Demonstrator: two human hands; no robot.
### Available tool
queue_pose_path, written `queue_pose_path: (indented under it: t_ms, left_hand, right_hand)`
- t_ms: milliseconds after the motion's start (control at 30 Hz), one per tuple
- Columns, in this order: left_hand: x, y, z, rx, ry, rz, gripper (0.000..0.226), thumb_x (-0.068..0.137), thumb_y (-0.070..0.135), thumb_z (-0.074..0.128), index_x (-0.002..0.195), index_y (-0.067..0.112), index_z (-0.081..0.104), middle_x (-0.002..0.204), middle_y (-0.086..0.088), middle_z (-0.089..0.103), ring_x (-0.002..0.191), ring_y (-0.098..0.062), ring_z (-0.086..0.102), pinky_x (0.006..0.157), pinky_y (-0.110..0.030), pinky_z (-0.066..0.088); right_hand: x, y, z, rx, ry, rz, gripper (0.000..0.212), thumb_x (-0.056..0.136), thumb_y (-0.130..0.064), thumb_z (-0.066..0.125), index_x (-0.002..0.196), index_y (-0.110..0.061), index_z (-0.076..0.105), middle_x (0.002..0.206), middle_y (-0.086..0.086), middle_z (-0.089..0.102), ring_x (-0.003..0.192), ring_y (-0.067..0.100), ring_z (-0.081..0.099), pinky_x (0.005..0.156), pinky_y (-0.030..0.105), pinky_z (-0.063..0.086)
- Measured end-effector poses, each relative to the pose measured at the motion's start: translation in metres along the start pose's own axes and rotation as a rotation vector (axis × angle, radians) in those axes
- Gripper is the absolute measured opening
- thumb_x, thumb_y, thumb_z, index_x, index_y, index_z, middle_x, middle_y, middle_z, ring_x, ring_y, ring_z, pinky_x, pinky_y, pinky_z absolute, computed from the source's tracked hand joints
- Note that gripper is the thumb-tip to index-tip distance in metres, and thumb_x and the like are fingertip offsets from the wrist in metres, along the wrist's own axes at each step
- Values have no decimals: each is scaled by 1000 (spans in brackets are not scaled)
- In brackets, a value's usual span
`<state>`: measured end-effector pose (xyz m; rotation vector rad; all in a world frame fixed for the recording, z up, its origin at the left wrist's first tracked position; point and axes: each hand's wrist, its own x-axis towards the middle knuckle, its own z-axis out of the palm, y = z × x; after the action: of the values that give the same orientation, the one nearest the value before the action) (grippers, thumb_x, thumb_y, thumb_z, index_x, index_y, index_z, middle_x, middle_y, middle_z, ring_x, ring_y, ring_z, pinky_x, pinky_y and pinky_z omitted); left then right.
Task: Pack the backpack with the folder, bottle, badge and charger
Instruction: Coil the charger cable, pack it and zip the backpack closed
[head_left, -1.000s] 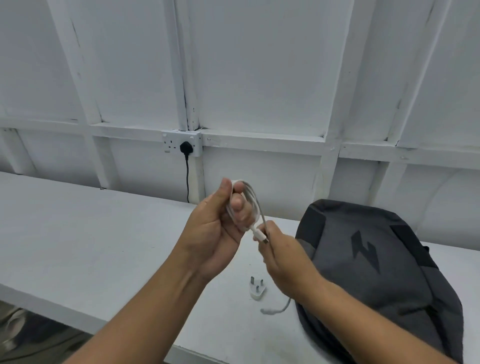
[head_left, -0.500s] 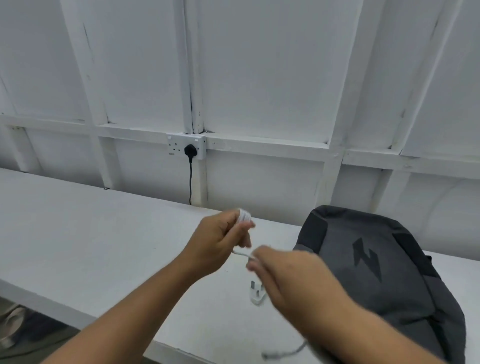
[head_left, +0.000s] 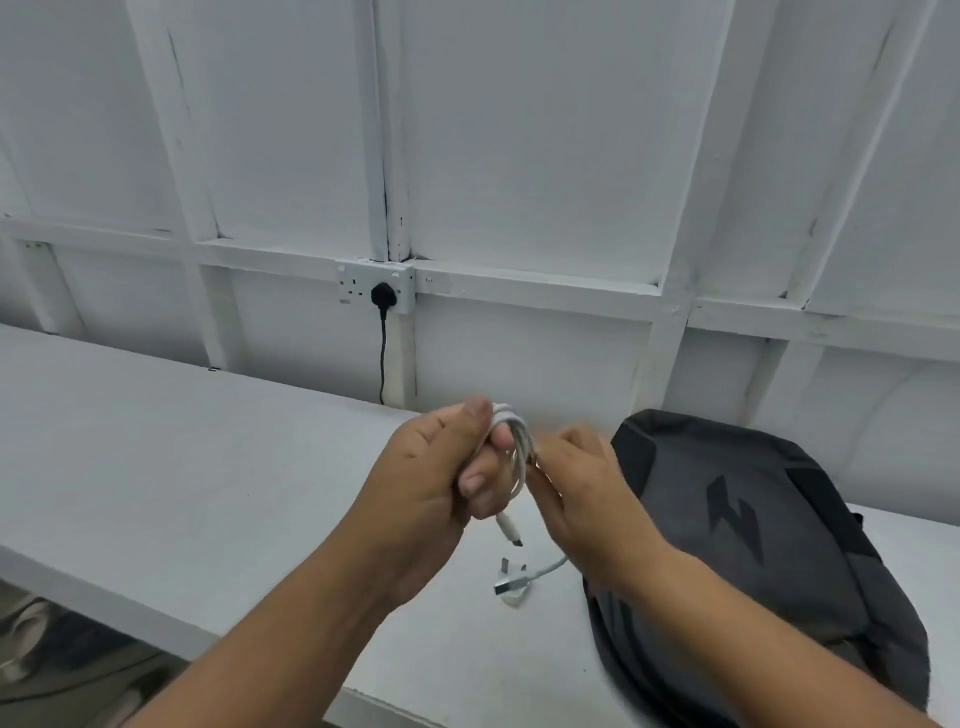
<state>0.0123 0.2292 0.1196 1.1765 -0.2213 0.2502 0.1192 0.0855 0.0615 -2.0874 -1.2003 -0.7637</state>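
Note:
My left hand (head_left: 441, 483) holds a coil of white charger cable (head_left: 519, 457) above the white table (head_left: 208, 467), with one connector end hanging down below the fingers. My right hand (head_left: 587, 493) pinches the same cable just right of the coil. The cable's other end trails down to the white charger plug (head_left: 511, 584), which lies on the table below my hands. A dark grey backpack (head_left: 753, 545) with a black lightning mark lies flat on the table to the right. Folder, bottle and badge are not in view.
A white wall socket (head_left: 374, 291) with a black plug and cord sits on the framed white wall behind the table. The table's front edge runs lower left, with floor below it.
Both hands have kept winding the cable: the right hand swept down and back up beside the coil, and a loose connector end now hangs below the left hand.

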Motion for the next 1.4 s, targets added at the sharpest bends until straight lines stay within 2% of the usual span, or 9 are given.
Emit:
queue_pose_path:
  t_ms: [100,233,367,533,700,833,1000,1233,1400]
  left_hand:
    - [12,11,9,-133,56,8,35,92,39,52,72,12,61,48,6,36,45,-10,33,53,-23,29]
    - [32,26,14,-260,123,147,32,90,39,52,78,11,61,49,6,44,46,-8,40,53,-19,35]
    - [54,31,8,-171,233,268,31,102,32,47,95,6,64,62,3,66,57,-9,59,61,-18,50]
    - [59,3,-6,299,291,319,30,105,30,46,103,9,66,79,-3,77,74,-15,70,72,-23,56]
    - [39,-29,-23,842,-54,204,47,106,38,35,83,13,67,68,-6,68,64,-16,63,64,-20,49]
    - [14,-37,-26,577,-248,-28,78,98,68,17,83,11,68,58,-3,56,60,-19,51,66,-27,45]
    - [-2,-26,-14,212,-176,-107,57,94,56,38,71,12,65,47,2,38,49,-18,35,58,-29,34]
    - [-3,-10,-9,35,-37,-90,36,92,39,54,66,15,61,44,7,31,42,-11,27,62,-39,14]
    - [0,-7,-4,-19,12,-76,40,92,46,55,68,15,62,46,8,33,43,-9,32,54,-24,30]
  right_hand:
    - [-13,-22,17,79,29,188,22,100,-25,51,83,-36,43,73,-26,38,81,5,37,76,24,33]
    - [-25,-46,30,265,-115,332,11,94,-12,64,91,-22,68,80,-24,61,75,-12,53,72,3,35]
    - [-30,-78,13,452,-326,489,16,104,-29,48,95,-28,61,77,-8,70,62,2,55,59,14,38]
    - [-13,-98,-33,184,-508,404,28,105,-50,30,97,-28,45,88,-10,61,83,14,55,76,34,44]
    - [22,-82,-80,-362,-384,-30,42,101,-53,25,89,-25,54,77,-6,64,68,24,60,60,35,44]
    - [48,-45,-99,-201,-470,8,39,100,-51,45,90,-20,65,75,-7,61,69,14,55,64,32,46]
    - [48,-18,-76,299,-290,116,20,95,-37,64,87,-20,72,60,-12,52,58,7,47,54,18,37]
    - [13,-32,-29,765,-158,342,25,102,-32,47,98,-28,71,53,-12,43,48,10,36,48,27,35]
    - [1,-47,-21,845,-108,397,33,106,-30,36,104,-34,68,55,1,40,50,21,34,48,42,31]
